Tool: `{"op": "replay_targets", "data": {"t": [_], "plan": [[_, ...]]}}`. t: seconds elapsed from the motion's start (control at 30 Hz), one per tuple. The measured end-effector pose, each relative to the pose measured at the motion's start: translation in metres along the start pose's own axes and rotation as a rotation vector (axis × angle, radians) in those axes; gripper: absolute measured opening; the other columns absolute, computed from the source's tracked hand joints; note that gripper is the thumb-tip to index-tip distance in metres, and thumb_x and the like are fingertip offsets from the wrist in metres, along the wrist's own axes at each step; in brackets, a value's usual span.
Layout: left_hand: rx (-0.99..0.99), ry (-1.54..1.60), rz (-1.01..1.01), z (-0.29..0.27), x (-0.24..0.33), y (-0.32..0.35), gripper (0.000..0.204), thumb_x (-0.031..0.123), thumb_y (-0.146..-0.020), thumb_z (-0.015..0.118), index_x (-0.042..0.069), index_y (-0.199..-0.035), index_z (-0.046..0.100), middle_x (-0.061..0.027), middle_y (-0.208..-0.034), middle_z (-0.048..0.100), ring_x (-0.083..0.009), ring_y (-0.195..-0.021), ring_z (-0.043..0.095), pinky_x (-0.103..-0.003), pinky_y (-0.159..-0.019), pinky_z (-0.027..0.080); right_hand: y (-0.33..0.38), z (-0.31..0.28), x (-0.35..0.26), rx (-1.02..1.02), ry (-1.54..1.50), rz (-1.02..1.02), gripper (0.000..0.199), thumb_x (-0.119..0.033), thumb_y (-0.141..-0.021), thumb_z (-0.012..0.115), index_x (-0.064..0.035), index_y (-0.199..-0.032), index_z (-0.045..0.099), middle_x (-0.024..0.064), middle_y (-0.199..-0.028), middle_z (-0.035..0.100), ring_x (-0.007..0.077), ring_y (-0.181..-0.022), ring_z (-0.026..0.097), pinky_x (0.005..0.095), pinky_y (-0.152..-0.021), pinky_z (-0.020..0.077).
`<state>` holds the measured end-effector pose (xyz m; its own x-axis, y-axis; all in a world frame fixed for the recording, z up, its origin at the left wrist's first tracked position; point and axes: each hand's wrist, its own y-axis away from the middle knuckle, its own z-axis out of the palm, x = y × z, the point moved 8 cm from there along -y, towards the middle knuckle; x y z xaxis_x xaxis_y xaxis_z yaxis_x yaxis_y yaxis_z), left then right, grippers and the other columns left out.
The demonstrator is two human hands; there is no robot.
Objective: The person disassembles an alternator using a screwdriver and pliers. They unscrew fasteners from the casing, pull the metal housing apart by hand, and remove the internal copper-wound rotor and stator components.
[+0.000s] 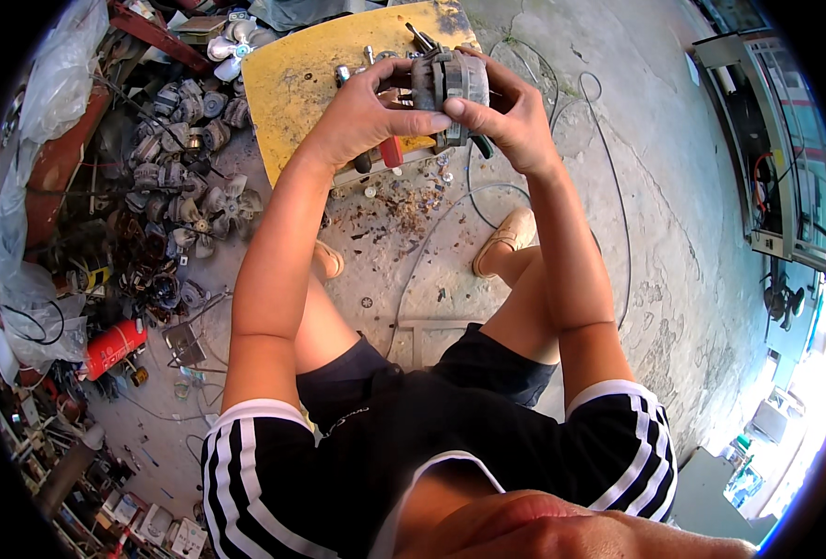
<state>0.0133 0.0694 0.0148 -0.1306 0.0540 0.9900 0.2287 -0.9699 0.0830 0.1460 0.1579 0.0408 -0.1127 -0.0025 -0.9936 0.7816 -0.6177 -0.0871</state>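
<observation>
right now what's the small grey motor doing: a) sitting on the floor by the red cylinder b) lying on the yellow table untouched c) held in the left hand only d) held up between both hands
d: the grey motor is gripped between the left hand and right hand, raised above the yellow table.

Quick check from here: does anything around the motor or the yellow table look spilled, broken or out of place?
Yes. Small debris and loose bits are scattered on the concrete floor below the yellow table. The table's top is scuffed and stained. Both hands, left and right, grip the grey motor; no damage to it shows from here.
</observation>
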Motion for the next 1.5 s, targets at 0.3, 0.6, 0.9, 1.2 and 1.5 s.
{"op": "replay_targets", "data": {"t": [0.3,0.6,0.9,1.2,1.5], "plan": [[0.028,-0.066,-0.011,-0.004,0.001,0.001,0.079,0.029,-0.063,0.094,-0.001,-0.125,0.056,-0.0095,-0.114,0.065,-0.0181,-0.105,0.064,-0.031,-0.091,0.052,-0.004,-0.011,0.01,0.011,0.033,-0.003,0.076,-0.023,-0.073,0.089,0.0051,-0.135,0.055,0.0137,-0.12,0.067,0.0194,-0.107,0.064,0.0343,-0.096,0.0513],[0.104,-0.084,0.087,-0.015,-0.001,-0.011,0.07,0.035,-0.068,0.091,0.002,-0.122,0.06,-0.0063,-0.115,0.065,-0.0158,-0.104,0.061,-0.03,-0.092,0.048,-0.014,-0.016,0.039,0.097,-0.202,0.136,0.06,-0.033,-0.08,0.082,0.0011,-0.126,0.062,0.0084,-0.109,0.069,0.0157,-0.1,0.066,0.029,-0.083,0.0558],[0.163,-0.13,0.102,-0.032,-0.001,-0.024,0.062,0.034,-0.077,0.086,0.004,-0.125,0.061,-0.006,-0.117,0.066,-0.0141,-0.107,0.061,-0.029,-0.096,0.046,-0.024,-0.016,0.062,0.174,-0.502,0.215,0.053,-0.033,-0.092,0.071,0.0035,-0.126,0.053,0.0144,-0.114,0.064,0.023,-0.098,0.07,0.039,-0.088,0.0603],[0.542,-1.036,0.291,-0.031,0.027,-0.01,0.087,0.045,-0.064,0.088,0.014,-0.137,0.053,-0.0119,-0.121,0.065,-0.03,-0.106,0.066,-0.04,-0.09,0.053,-0.02,-0.028,0.044,0.161,-0.57,0.147,0.055,-0.04,-0.095,0.065,0.0027,-0.126,0.051,0.0171,-0.118,0.063,0.0264,-0.101,0.07,0.0421,-0.093,0.0591],[0.594,-1.135,0.395,-0.02,0.021,-0.013,0.084,0.04,-0.064,0.087,0.021,-0.138,0.052,-0.005,-0.126,0.062,-0.0252,-0.116,0.061,-0.058,-0.113,0.028,-0.027,-0.034,0.038,0.275,-0.776,0.056,0.063,-0.046,-0.094,0.065,0.0003,-0.132,0.048,0.0215,-0.129,0.059,0.0361,-0.117,0.062,0.0522,-0.104,0.0513]]}}
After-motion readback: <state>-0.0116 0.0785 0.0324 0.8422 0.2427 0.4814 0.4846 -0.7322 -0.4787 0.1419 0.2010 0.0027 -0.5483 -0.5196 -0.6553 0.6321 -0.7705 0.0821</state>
